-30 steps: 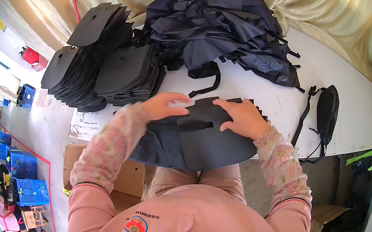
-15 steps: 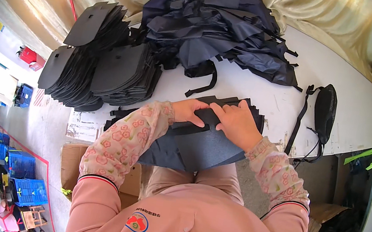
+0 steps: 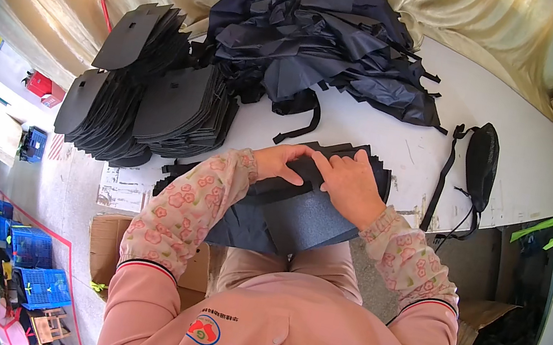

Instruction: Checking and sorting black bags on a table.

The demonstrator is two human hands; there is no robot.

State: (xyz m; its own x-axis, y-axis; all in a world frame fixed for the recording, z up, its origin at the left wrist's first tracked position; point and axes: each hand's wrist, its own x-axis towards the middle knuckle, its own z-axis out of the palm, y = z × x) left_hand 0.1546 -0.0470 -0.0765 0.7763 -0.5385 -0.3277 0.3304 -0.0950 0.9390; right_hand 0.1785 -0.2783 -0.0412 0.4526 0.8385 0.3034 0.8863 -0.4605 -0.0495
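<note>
in the head view, the left hand point(image 3: 281, 164) and right hand point(image 3: 354, 191), fingers curved and tips meeting, rest on a smooth black panel point(image 3: 309, 218) overhanging the white table's point(image 3: 532, 171) near edge; whether they pinch it, i cannot tell. crinkled black fabric pieces point(image 3: 311, 50) heap along the far edge; round-ended black sheets point(image 3: 172, 107) (stiff-looking, neatly layered) stack toward the left edge.

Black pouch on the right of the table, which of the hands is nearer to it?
Right. The right hand is left of the black pouch, with white tabletop showing between; the left hand is farther left, beyond the right hand.
</note>
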